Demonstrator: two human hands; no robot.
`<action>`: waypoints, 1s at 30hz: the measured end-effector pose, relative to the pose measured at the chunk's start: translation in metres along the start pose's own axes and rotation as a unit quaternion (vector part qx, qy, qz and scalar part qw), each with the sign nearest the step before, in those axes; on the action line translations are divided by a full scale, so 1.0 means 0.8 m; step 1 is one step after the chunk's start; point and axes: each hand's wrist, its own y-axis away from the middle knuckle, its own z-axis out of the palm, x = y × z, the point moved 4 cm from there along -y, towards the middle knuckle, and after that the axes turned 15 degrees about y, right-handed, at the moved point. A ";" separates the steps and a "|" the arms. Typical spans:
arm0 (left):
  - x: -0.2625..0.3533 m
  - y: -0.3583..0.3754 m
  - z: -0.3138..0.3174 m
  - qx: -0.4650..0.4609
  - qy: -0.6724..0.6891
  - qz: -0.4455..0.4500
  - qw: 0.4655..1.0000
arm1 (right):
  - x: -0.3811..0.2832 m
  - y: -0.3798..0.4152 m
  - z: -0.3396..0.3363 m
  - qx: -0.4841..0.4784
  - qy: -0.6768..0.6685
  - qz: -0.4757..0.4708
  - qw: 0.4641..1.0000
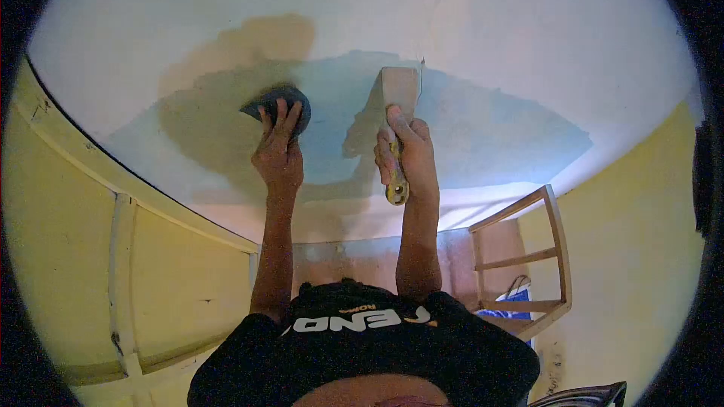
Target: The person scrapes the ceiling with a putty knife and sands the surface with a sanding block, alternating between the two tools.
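Note:
Both my arms reach up toward a pale ceiling (483, 22) with a wide blue-green patch (483, 128) across it. In my right hand (411, 151) is a putty knife (400, 87), its worn handle hanging below the fist and my thumb lying along the base of the blade. The blade points up over the patch, near a small crack. My left hand (279, 143) grips a dark rounded piece (302, 109) with a pointed left side, fingers spread over its face. What this piece is, I cannot tell. Shadows of hands and tools fall on the ceiling.
Yellow panelled wall (60, 218) with pale battens runs along the left. On the right stands a wooden frame (558, 249) with crossbars, near a yellow wall (626, 256). A blue item (516, 300) shows behind the frame. A dark curved object (588, 393) sits at the lower right.

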 end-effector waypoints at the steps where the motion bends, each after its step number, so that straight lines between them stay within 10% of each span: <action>1: 0.000 -0.003 0.000 0.011 0.004 0.014 1.000 | -0.009 -0.004 0.003 -0.011 -0.007 -0.011 1.000; 30: 0.005 0.000 -0.007 0.000 0.021 0.014 1.000 | -0.010 -0.011 0.000 -0.033 -0.026 -0.040 0.998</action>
